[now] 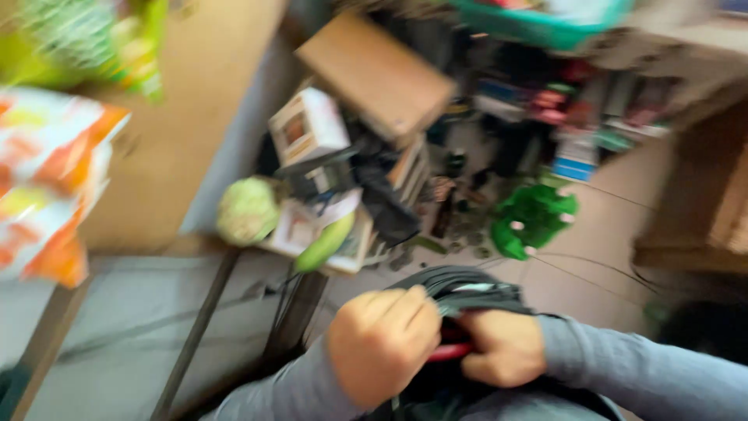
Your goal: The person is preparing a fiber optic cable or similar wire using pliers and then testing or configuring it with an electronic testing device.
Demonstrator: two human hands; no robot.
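Left hand (382, 343): fist closed on dark bundle (467, 288), probably coiled cable or a bag; view blurred. Right hand (502, 347): fingers curled around a red item (448, 352) under the bundle. Bundle sat low centre, held at the person's lap. Beyond: green object (534, 218), boxes (308, 125), clutter on floor (615, 234). Risk: bundle could slip or snag on loose floor wires (600, 269), since the grip covered only one edge.

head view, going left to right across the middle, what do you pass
orange and white bag → round pale green vegetable → long green fruit → green plastic thing → brown cardboard box
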